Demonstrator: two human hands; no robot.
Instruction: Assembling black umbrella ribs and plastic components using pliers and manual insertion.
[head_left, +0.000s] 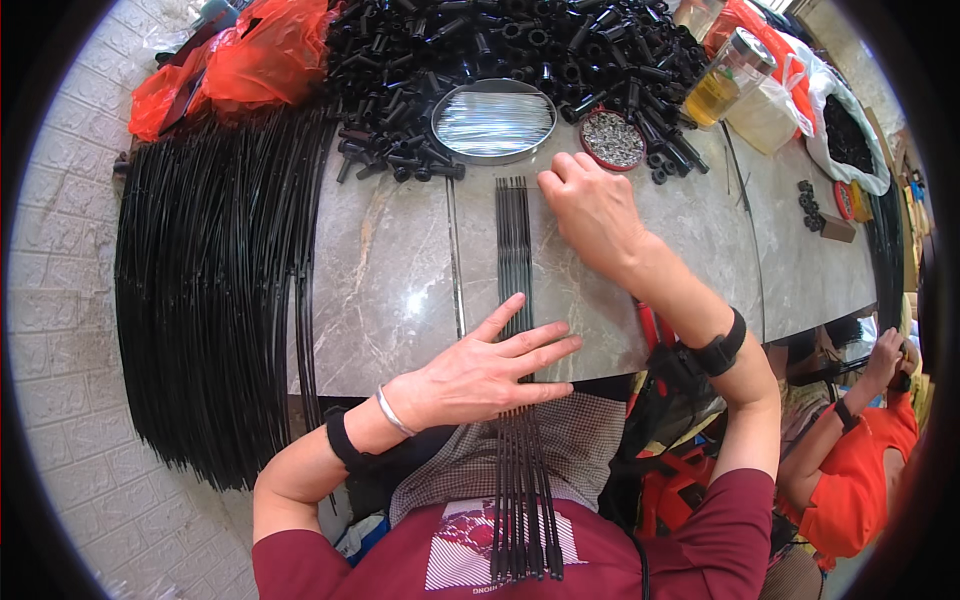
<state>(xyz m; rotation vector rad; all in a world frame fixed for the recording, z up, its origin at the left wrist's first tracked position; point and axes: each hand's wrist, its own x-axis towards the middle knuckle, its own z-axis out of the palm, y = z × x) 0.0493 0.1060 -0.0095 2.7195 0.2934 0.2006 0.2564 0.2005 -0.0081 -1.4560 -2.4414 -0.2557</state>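
Note:
A row of thin black rods (514,225) lies side by side from the tabletop, over its front edge, down across my lap. My left hand (490,370) rests flat over the row with its fingers spread. At the far end of the rods, my right hand (595,210) is closed in a pinch just right of their tips. A fine line like a thin wire seems to run from the tips to the pinching fingers, though it is very faint. Beyond stands a round metal tray (437,128) of straight silver wires. Near my right knuckles is a red dish (588,150) of small metal pieces.
A large bundle of black rods (210,300) hangs over the table's left side. Black tubular parts (480,45) are heaped at the back, beside red plastic bags (265,55). A jar of yellow liquid (722,85) stands back right. Another person's hand (885,358) shows far right.

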